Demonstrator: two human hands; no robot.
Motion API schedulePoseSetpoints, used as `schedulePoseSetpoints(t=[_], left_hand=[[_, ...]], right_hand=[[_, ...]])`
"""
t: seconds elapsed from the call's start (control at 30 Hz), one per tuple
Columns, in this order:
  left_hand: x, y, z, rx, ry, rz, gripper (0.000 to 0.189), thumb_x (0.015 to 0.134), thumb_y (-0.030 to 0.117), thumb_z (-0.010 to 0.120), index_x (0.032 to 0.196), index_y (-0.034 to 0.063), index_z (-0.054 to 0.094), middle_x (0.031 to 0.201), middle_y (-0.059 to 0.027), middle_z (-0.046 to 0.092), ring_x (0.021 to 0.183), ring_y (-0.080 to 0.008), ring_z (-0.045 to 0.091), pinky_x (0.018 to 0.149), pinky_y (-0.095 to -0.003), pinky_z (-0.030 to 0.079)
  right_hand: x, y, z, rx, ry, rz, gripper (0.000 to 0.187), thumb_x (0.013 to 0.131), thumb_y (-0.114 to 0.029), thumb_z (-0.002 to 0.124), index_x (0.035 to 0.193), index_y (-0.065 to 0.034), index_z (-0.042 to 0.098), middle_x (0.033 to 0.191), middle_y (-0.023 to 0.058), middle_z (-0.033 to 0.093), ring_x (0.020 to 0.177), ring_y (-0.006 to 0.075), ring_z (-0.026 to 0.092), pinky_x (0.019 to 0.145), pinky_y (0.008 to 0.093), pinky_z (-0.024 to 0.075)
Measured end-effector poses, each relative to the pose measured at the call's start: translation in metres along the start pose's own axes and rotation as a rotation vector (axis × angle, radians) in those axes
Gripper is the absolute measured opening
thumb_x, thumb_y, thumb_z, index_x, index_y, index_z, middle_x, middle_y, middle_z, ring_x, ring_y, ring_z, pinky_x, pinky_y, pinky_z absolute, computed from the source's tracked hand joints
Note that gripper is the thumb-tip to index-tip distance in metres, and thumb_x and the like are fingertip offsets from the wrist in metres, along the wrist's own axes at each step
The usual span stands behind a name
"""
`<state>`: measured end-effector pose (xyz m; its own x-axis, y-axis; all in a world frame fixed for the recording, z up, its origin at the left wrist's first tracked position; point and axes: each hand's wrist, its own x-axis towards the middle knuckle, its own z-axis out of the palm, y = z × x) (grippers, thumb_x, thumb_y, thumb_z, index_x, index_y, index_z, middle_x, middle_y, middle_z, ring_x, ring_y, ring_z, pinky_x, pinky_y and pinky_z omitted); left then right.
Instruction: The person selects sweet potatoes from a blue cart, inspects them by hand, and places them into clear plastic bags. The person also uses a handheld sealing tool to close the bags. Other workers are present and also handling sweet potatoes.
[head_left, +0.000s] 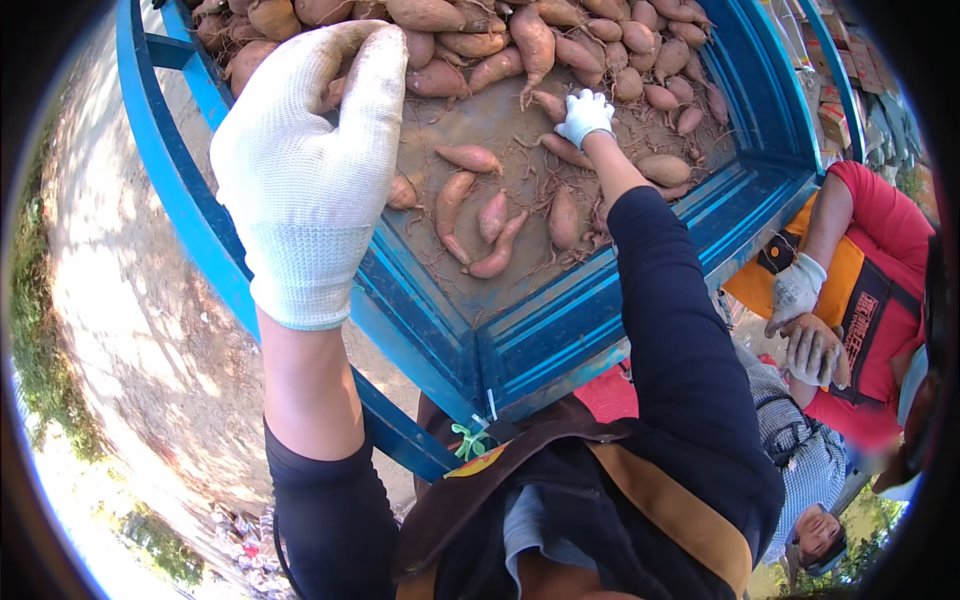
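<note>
My left hand (315, 157), in a white knit glove, is raised close to the camera over the left rail, its fingers curled; whether anything is in them cannot be told. My right hand (588, 118), gloved in white too, reaches down onto the sweet potatoes in the blue truck bed, touching a small sweet potato (551, 106). Just below that hand lies another sweet potato (565, 150). Several sweet potatoes, among them a curved one (501, 247), lie apart on the dirty bed floor (480, 300). A large pile of sweet potatoes (480, 43) fills the far side.
Blue metal walls (555, 337) and a curved side rail (180, 202) bound the bed. At the right, a person in a red top (877, 217) holds a sweet potato (817, 337) in gloved hands. Another person in a checked shirt (810, 457) is lower right. Cardboard boxes (836, 120) stand beyond.
</note>
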<state>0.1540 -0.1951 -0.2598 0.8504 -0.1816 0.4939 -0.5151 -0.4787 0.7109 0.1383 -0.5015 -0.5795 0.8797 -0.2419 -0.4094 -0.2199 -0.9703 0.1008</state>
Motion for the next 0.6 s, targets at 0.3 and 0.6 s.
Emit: schedulePoseSetpoints(t=[0.3,0.6], left_hand=[[-0.006,0.008,-0.005,-0.016,-0.046,-0.192,0.019,0.093,0.014,0.068,0.105,-0.0005,0.073,0.086,-0.0035,0.071,0.079,-0.0060,0.064,0.072,-0.0216,0.052],[-0.008,-0.022,0.003,0.175,-0.042,-0.016,0.022,0.093,0.024,0.065,0.097,0.0045,0.073,0.085,-0.0111,0.071,0.075,-0.0204,0.069,0.070,-0.0310,0.054]], right_hand=[[-0.059,-0.137,0.000,0.383,-0.319,-0.498,0.089,0.067,-0.067,0.071,0.133,-0.0086,0.060,0.145,0.0298,0.040,0.131,0.0493,0.040,0.108,0.0483,0.0387],[-0.105,-0.077,-0.015,2.135,-1.045,-0.159,0.080,0.086,-0.058,0.057,0.143,-0.0026,0.045,0.126,0.0161,0.059,0.115,0.0274,0.058,0.104,0.0387,0.0446]])
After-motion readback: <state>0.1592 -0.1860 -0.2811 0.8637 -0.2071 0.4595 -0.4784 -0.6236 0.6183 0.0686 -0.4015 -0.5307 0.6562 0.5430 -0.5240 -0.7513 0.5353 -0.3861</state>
